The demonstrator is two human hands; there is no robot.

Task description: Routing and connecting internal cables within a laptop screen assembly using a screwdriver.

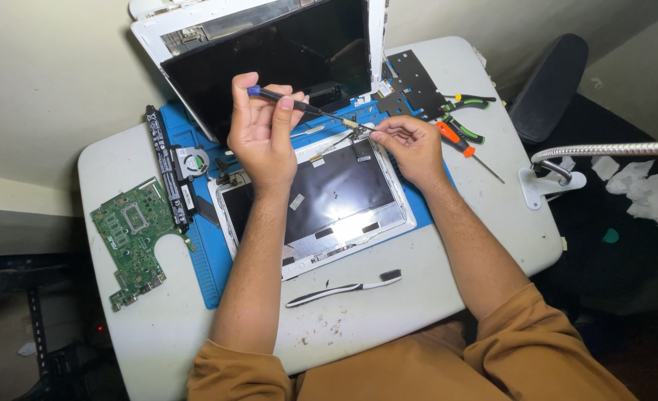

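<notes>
Gripping a thin screwdriver [299, 106] by its blue-capped handle, the left hand [261, 134] has its fingers closed around the tool and hovers over the far edge of a detached laptop screen panel [321, 204]. The screwdriver slants rightward and slightly nearer, its tip meeting the panel's far edge near a small hinge or connector area. The right hand [411, 145] rests just beside that tip, thumb and forefinger pinched together on something too small to make out. The panel lies flat on a blue work mat [206, 260] on a white table [418, 282]. Beyond it, at the far side, stands an open white laptop lid frame [269, 52]. To the left lie a long black battery [167, 167], a small fan [191, 160] and a green circuit board [134, 238]. To the right sit a black metal plate [414, 82], green-handled pliers [468, 100] and an orange-handled screwdriver [463, 146]. Near the person lies a black-and-white toothbrush [344, 288].
</notes>
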